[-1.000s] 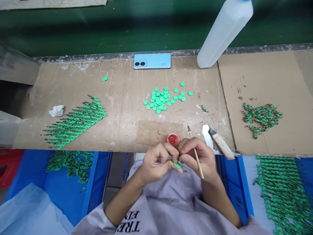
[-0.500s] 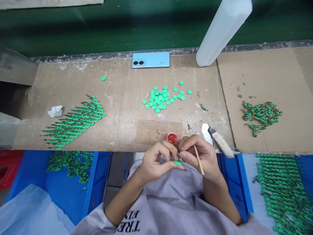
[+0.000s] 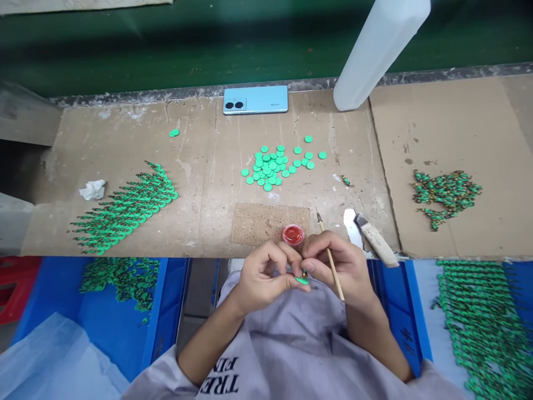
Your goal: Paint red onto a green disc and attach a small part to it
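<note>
Both hands, left hand (image 3: 262, 276) and right hand (image 3: 339, 266), stay pinched on the green disc (image 3: 301, 280), apparently unchanged; the right also holds a brush (image 3: 331, 258).

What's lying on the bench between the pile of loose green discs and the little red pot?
In the head view, only a rough cork pad lies between the green discs and red pot.

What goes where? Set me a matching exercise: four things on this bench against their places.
1. phone
2. red pot
3. crumpled tissue
4. white bottle

a. far left of the cardboard
b. back edge, middle
c. near edge, just beyond the hands
d. back right, leaning

Pairs: 1-b, 2-c, 3-a, 4-d
</note>
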